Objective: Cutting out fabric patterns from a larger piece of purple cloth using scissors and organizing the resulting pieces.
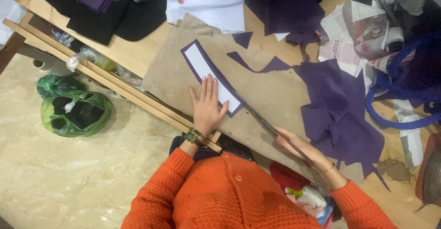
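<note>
My left hand (207, 106) lies flat, fingers apart, on a long white paper strip (202, 67) that sits on a matching purple fabric piece with its edge showing all round. Both rest on a brown sheet (271, 96) spread over the wooden table (128, 50). My right hand (297, 145) is closed around the handles of long dark scissors (262, 118), whose blades reach up to the strip's near end by my left thumb. I wear an orange knitted sweater, a watch on the left wrist and a thin bracelet on the right.
Purple fabric scraps (340, 114) lie right of the scissors, with newspapers (358, 31) and a blue cord (390, 91) beyond. White fabric (206, 2) and dark folded cloth (105, 8) lie at the back. A green plastic bag (76, 114) sits on the tiled floor at left.
</note>
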